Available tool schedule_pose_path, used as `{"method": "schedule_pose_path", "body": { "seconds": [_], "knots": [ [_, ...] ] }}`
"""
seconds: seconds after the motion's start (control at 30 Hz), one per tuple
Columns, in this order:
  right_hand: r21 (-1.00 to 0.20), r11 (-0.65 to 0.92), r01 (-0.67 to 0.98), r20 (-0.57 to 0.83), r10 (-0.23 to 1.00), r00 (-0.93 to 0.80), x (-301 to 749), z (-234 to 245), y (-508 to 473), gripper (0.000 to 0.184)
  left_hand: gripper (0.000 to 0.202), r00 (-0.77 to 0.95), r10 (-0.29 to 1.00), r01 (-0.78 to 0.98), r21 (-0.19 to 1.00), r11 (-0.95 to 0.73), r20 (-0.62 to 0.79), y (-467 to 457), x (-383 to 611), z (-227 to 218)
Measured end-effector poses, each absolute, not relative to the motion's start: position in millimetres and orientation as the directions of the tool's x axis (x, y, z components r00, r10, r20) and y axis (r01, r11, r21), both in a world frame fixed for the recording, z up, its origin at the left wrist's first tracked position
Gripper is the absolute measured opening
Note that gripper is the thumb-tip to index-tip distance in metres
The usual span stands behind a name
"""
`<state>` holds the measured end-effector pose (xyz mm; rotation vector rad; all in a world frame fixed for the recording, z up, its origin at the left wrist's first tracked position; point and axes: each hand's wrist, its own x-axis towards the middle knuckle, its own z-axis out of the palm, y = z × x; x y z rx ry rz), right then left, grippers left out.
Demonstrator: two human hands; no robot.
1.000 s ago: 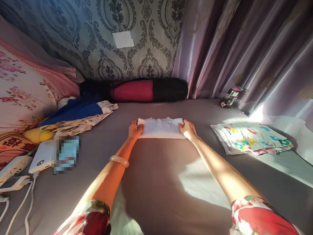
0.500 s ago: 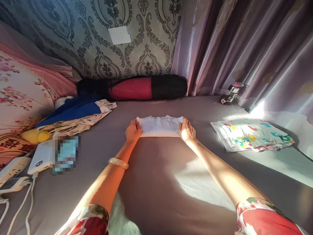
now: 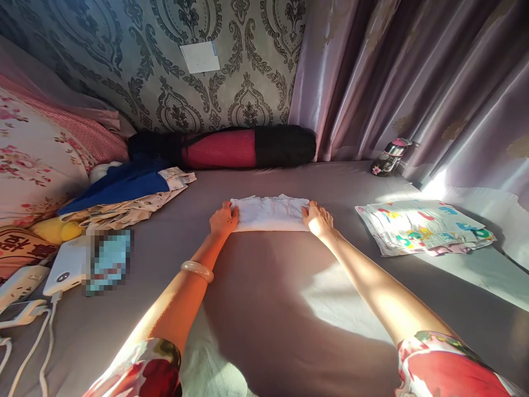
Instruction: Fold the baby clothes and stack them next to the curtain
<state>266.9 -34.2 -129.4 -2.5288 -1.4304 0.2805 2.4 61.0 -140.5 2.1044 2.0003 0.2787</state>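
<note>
A folded white cloth, perhaps a garment, lies as a flat wide strip on the grey sheet. My left hand grips its left end, thumb on top and fingers mostly hidden at the edge. At the opposite end my right hand holds it the same way, with the thumb over the cloth. Its far edge looks a little uneven, while the near edge is straight. I wear a pale bangle on the left wrist.
Folded colourful printed cloths lie at right, below a dark flask. At left are a heap of clothes, a white power bank with cables and a power strip. A black-and-red roll lies along the wall.
Both hands keep their hold on the ends of the white cloth and have shifted only slightly. The cloth stays in nearly the same place; the view has moved a touch.
</note>
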Motion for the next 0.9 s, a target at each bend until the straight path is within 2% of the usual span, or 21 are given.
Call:
{"method": "schedule_pose_path", "body": {
  "seconds": [0.17,0.23,0.33,0.4,0.47,0.53,0.77,0.9],
  "knots": [
    [-0.287,-0.51,0.811,-0.095,0.857,0.506,269,-120,-37,0.044,0.045,0.008,1.0,0.938,0.346,-0.018,0.03,56,2,-141],
    [-0.246,-0.502,0.829,-0.016,0.858,0.514,264,-114,-39,0.045,0.046,0.021,0.992,0.947,0.316,-0.06,0.127,52,5,-139],
    [-0.185,-0.388,0.903,0.18,0.89,0.419,247,-111,-41,0.043,0.045,0.185,0.942,0.939,0.234,-0.253,0.279,41,16,-134],
    [-0.177,-0.18,0.968,0.245,0.944,0.22,231,-114,-38,0.042,0.041,0.376,0.875,0.874,0.197,-0.444,0.304,34,28,-133],
    [-0.186,0.044,0.982,0.259,0.966,0.006,216,-122,-34,0.042,0.037,0.541,0.789,0.777,0.186,-0.601,0.289,28,41,-134],
    [-0.21,0.155,0.965,0.249,0.963,-0.101,204,-131,-28,0.045,0.038,0.623,0.739,0.717,0.192,-0.671,0.258,27,51,-138],
    [-0.315,0.118,0.942,0.082,0.992,-0.097,196,-142,-11,0.053,0.047,0.573,0.818,0.779,0.28,-0.562,0.048,39,61,-148],
    [-0.332,0.106,0.937,0.044,0.994,-0.097,200,-142,-8,0.056,0.049,0.523,0.852,0.818,0.272,-0.508,0.018,43,62,-151]
  ]
}}
